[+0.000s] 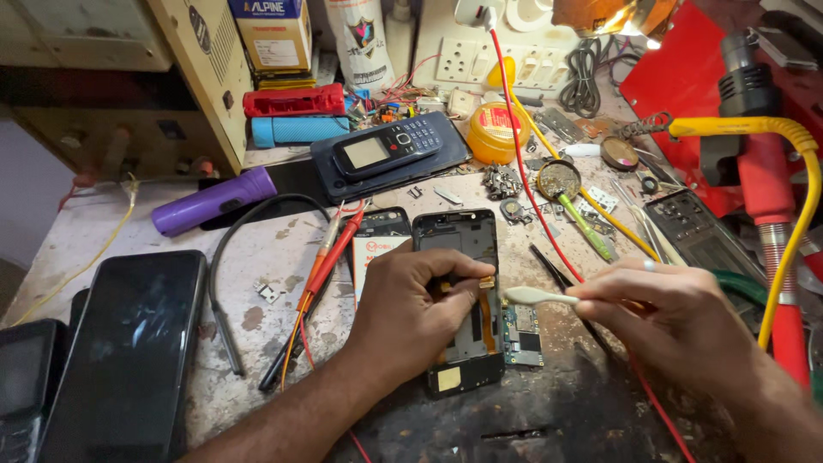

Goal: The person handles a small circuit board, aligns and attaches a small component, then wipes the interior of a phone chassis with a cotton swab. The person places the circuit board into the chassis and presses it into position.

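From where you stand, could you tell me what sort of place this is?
Most likely a phone repair bench: an opened smartphone lies under the left hand, a keypad phone sits behind, and loose parts and wires litter the worktop.

Bare benchtop lies open left of the grip; a red wire and loose circuit board crowd its right, small parts clutter beyond it.

We curl left hand palm-down, fingertips pinched together. We hold right hand opposite, thumb and forefinger pinched, forearms angling in from below.
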